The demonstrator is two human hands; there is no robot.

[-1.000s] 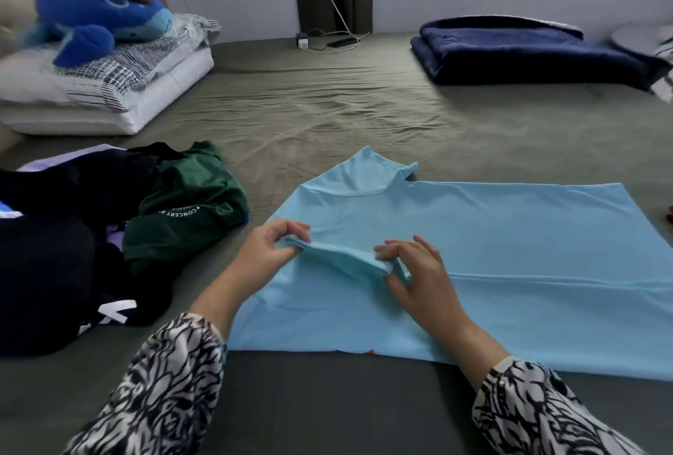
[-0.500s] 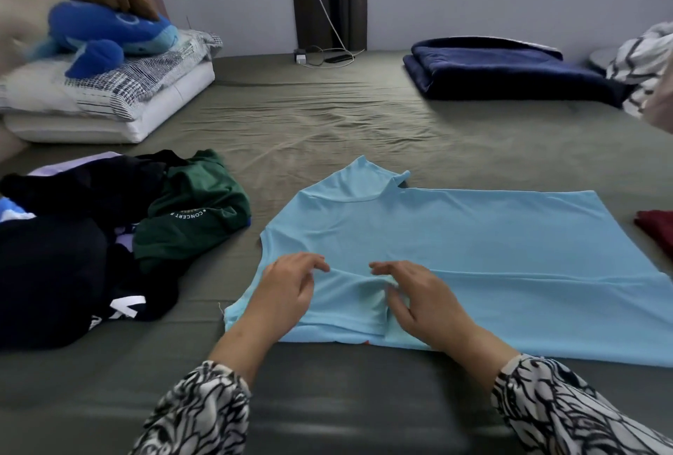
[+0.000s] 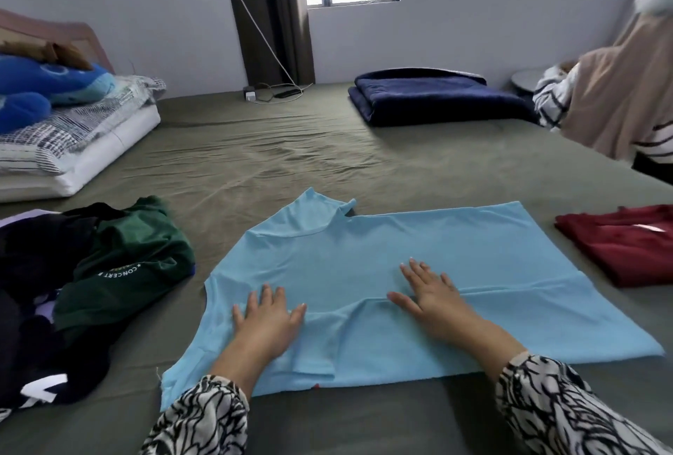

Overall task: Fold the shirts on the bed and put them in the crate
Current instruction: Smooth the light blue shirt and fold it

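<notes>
A light blue shirt [image 3: 455, 258] lies spread flat on the olive bed sheet [image 3: 291, 159], its collar pointing away and left. My left hand [image 3: 267, 323] presses flat on the shirt's near left part, fingers apart. My right hand [image 3: 433, 296] lies flat on its middle, palm down, beside a crease. A folded dark red shirt [image 3: 626, 247] sits at the right edge. A heap of unfolded clothes lies on the left, with a green shirt [image 3: 127, 265] on top of black garments [image 3: 32, 272]. No crate is in view.
Pillows [image 3: 73, 149] with a blue plush toy [image 3: 47, 83] are stacked at the far left. A folded navy blanket [image 3: 437, 98] lies at the far side. Another person [image 3: 619, 101] stands at the right bed edge. A charger with cable [image 3: 269, 94] rests near the wall.
Both hands let go of the pinched sleeve fold and now lie flat on the blue shirt, spread wider apart. The camera has tilted up, bringing the red shirt into view.
</notes>
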